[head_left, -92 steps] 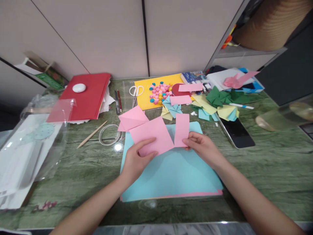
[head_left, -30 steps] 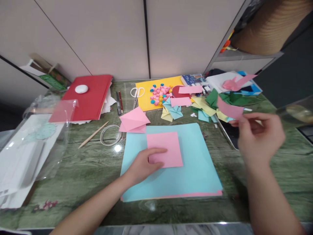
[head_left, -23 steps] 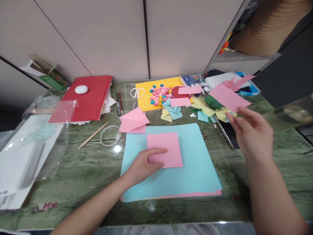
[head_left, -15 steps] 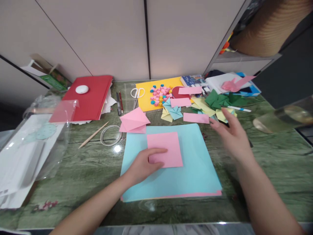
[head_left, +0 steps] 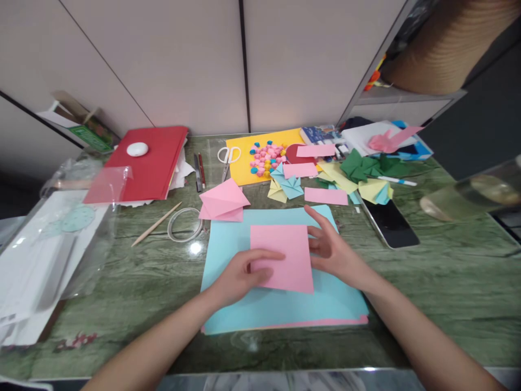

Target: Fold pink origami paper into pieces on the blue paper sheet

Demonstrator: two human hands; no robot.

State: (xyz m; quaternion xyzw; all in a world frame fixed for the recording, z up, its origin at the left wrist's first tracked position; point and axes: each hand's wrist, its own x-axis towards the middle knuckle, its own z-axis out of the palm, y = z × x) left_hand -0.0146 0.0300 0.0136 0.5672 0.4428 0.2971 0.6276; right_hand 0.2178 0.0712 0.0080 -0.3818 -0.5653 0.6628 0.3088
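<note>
A pink paper square (head_left: 295, 247) is over a stack of light blue sheets (head_left: 244, 315), its lower edge tilted and slightly raised. My left hand (head_left: 242, 274) holds it by the left side, forefinger and thumb lying across its face. At its right edge is my right hand (head_left: 336, 252), fingers apart and curved. Some fingertips meet the paper's edge; whether they touch it I cannot tell. Folded pink papers (head_left: 223, 200) overlap the stack's upper left corner. Beyond the stack lie pink paper strips (head_left: 325, 196) and folded blue paper pieces (head_left: 290, 184).
Left of the stack are a tape roll (head_left: 184, 225) and a pointed wooden stick (head_left: 157, 224). Scissors (head_left: 228, 157) and small coloured balls (head_left: 266, 158) sit at the back. A phone (head_left: 391, 222), green folded papers (head_left: 360, 165) and a clear bottle (head_left: 468, 193) stand or lie right.
My right hand has moved left and down from the strips to the paper square's right edge, uncovering the phone. The square has shifted slightly right and tilted in my left hand.
</note>
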